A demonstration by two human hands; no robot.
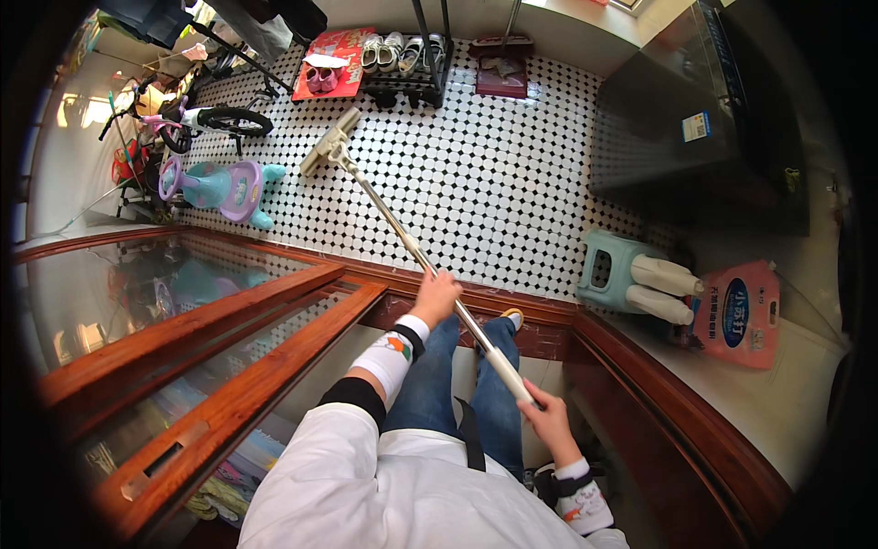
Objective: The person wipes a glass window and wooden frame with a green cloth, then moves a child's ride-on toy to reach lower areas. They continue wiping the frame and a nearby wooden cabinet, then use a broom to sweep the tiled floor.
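Observation:
My left hand (pixel 437 296) grips the metal pole of a sponge mop (pixel 391 218) around its middle. Lower down, my right hand (pixel 551 414) is wrapped round the pale handle grip at the mop's near end. The pole slants away to the upper left. Its beige mop head (pixel 330 143) rests on the white tiled floor (pixel 466 171) with small black inlays, between a toy ride-on car and a shoe rack. The sponge's underside is hidden.
A purple and turquoise ride-on car (pixel 243 191) and a child's bicycle (pixel 226 121) stand left. Ahead are a shoe rack (pixel 405 82) and a dustpan (pixel 501 75). A dark appliance (pixel 658 130) and a light-blue stool (pixel 607 274) stand right. Wooden sliding doors (pixel 274 384) border the doorway.

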